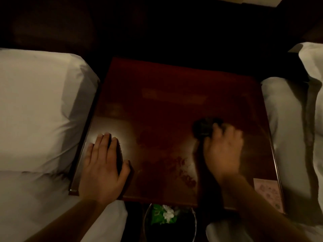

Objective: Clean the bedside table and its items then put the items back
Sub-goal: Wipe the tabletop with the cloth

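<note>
Head view. The left hand (103, 165) lies flat, fingers straight, on the counter (166, 81). The right hand (225, 151) grips a dark cloth (205, 127), blurred. Judged mid-wipe: smears show between the hands, and the items are not yet returned. Bedding (35, 110) hems both outer edges; there is open room ahead of the hands.

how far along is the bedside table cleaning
Done: the table top is cleared apart from a pale card at its front right corner. In hand: the right hand grips a dark cloth on the top, blurred as if wiping, while the left hand rests flat on it. Left: smudges near the front edge, and putting items back; none are in view.
</note>
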Demonstrator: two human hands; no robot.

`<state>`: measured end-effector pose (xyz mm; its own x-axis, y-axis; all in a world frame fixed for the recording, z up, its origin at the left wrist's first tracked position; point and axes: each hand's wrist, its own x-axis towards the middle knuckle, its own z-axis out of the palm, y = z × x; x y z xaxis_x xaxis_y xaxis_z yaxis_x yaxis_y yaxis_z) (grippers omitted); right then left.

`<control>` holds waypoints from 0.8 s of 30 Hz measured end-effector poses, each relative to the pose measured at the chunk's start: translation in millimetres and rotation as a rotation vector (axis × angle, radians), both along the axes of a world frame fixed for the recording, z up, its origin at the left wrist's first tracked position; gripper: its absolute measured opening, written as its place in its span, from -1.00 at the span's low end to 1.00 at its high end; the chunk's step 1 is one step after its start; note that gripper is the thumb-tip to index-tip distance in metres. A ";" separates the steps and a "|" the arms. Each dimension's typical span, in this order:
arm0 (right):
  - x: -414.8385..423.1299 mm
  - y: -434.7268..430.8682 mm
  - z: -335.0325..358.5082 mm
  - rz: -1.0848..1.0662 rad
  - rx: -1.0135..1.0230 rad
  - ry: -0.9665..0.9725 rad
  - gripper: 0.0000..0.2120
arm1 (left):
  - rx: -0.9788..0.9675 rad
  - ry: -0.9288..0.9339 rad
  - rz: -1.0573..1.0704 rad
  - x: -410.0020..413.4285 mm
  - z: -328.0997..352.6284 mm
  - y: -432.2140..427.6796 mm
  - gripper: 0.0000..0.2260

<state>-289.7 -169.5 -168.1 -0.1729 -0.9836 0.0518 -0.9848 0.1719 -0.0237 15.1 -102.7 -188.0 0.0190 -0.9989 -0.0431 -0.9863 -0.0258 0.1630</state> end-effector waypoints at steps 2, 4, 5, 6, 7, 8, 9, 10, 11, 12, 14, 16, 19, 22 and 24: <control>37.6 31.7 4.3 0.296 0.037 -0.078 -0.61 | 0.004 0.004 0.005 0.6 1.1 1.6 -0.35; 50.7 62.4 7.0 0.578 0.088 -0.132 -0.65 | 0.004 0.013 0.002 2.0 0.1 1.9 -0.36; 43.9 66.6 7.7 0.674 0.093 -0.124 -0.67 | 0.000 0.019 0.002 3.5 -0.8 1.5 -0.36; 29.6 63.3 6.7 0.707 0.092 -0.090 -0.68 | -0.006 0.021 0.001 4.6 -1.3 0.5 -0.37; 12.8 55.3 5.2 0.665 0.083 -0.051 -0.69 | -0.007 0.019 -0.003 4.3 -1.5 -0.3 -0.37; -1.8 44.0 4.4 0.545 0.068 -0.038 -0.70 | -0.003 0.015 -0.006 3.5 -1.5 -0.7 -0.38; -10.3 30.4 6.1 0.372 0.061 -0.060 -0.73 | 0.000 0.013 -0.003 2.8 -1.5 -0.9 -0.38; -10.8 16.7 7.8 0.215 0.043 -0.113 -0.76 | 0.001 0.015 0.003 2.3 -1.3 -0.6 -0.39; -1.1 3.6 8.7 0.113 0.008 -0.186 -0.77 | 0.002 0.019 0.007 1.3 -0.6 0.0 -0.39; 17.7 -7.0 8.3 0.080 -0.033 -0.253 -0.76 | 0.000 0.023 0.011 0.8 0.6 0.4 -0.39; 69.5 -17.7 4.5 0.197 -0.052 -0.354 -0.61 | -0.009 0.036 0.040 0.3 3.0 0.8 -0.41; 118.5 -5.6 -1.1 0.433 0.003 -0.339 -0.49 | -0.015 0.048 0.061 0.2 3.4 0.5 -0.41; 132.8 28.7 -6.3 0.789 0.090 -0.283 -0.51 | -0.020 0.049 0.049 0.8 3.9 2.1 -0.39; 93.9 3.2 -14.3 0.704 0.032 -0.218 -0.51 | 0.002 0.023 0.042 0.6 4.4 0.8 -0.37; 86.6 -20.8 -7.7 0.402 0.016 -0.253 -0.51 | 0.006 0.018 0.035 0.6 4.4 0.7 -0.37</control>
<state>-203.1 -190.3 -175.8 0.2168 -0.9753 0.0413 -0.9368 -0.2198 -0.2722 15.7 -102.1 -183.6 0.0535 -0.9973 -0.0498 -0.9816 -0.0616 0.1807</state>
